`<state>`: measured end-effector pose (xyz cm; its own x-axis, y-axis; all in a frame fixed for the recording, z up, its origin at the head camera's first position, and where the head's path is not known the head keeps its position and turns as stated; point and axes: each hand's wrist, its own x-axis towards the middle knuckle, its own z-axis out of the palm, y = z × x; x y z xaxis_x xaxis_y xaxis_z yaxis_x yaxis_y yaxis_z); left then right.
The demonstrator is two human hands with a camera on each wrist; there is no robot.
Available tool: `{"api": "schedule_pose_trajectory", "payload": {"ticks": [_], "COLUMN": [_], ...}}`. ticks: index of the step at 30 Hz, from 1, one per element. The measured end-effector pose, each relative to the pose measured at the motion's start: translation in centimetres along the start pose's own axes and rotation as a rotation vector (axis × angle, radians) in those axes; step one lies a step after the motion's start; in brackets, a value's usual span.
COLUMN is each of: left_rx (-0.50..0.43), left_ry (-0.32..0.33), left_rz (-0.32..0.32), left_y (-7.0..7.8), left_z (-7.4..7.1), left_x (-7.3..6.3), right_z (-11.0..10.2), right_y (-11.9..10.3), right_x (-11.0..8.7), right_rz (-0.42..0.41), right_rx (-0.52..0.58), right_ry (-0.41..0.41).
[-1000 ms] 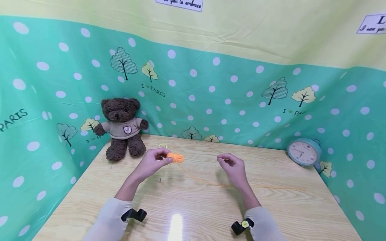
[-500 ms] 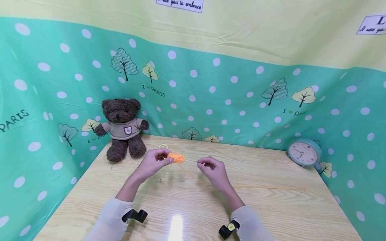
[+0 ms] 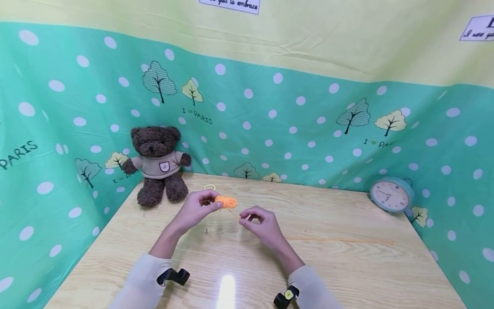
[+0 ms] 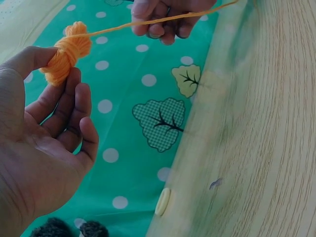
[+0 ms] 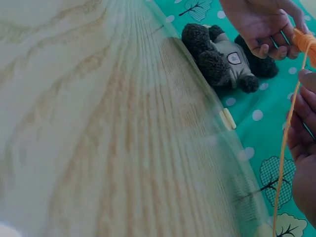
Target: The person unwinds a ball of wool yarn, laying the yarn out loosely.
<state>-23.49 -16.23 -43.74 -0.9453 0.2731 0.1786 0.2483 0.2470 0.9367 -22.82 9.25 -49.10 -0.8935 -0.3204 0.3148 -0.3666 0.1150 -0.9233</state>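
Note:
Above the table, my left hand [image 3: 196, 211] pinches a small wound skein of orange yarn [image 3: 227, 201] between thumb and fingertips. In the left wrist view the yarn skein [image 4: 69, 52] is wrapped round its waist, and a taut strand [image 4: 116, 29] runs from it across the other hand. My right hand [image 3: 262, 225] is just right of the skein, its thumb and forefinger pinching that strand close to the skein. The strand's far part [image 3: 343, 240] lies straight along the table toward the right. The right wrist view catches only part of my right hand [image 5: 306, 113], at its edge.
A brown teddy bear [image 3: 158, 165] in a grey top sits at the table's back left. Near it lies a pale yellow ring [image 3: 209, 187]. A teal round clock [image 3: 390, 194] stands at the back right. A green dotted curtain [image 3: 270, 124] hangs behind the table [image 3: 366, 270].
My right hand has moved left and slightly down toward the skein, and its fingertips now meet the strand. My left hand holds the skein in nearly the same place.

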Motion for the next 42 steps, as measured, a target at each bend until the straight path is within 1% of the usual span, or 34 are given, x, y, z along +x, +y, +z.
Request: {"api": "schedule_pose_trajectory", "payload": {"ticks": [6,10,15,21,24,29,36,42], "left_rx": [-0.001,-0.003,0.009,0.006,0.006,0.013,0.012,0.014], "left_ry": [0.003,-0.002,0.005,0.015,0.011,0.007,0.009,0.006], "left_rz": [-0.005,-0.005,0.005,0.008,0.003,-0.006,-0.020,-0.024], "left_y": [0.0,0.0,-0.1,-0.2,-0.3,-0.3,-0.5,-0.6], "left_z": [0.1,0.2,0.3,0.2,0.1,-0.1,-0.1,-0.1], "left_x": [0.0,-0.1,0.0,0.0,0.0,0.0,-0.1,0.0], "right_z": [0.2,0.2,-0.2,-1.5,-2.3,-3.5,-4.9,-6.2], "right_y": [0.4,0.4,-0.2,-1.4,-2.2,-3.3,-3.4,-3.5], "right_x": [-0.2,-0.3,-0.3,-0.1,-0.1,0.0,0.4,0.6], "right_rz": [0.007,0.021,0.038,0.028,-0.008,-0.041,-0.041,-0.034], "right_rx": [-0.021,-0.043,-0.042,-0.012,0.006,0.018,0.022,0.010], "right_ry": [-0.020,-0.014,0.001,0.058,0.079,0.101,0.155,0.221]}}
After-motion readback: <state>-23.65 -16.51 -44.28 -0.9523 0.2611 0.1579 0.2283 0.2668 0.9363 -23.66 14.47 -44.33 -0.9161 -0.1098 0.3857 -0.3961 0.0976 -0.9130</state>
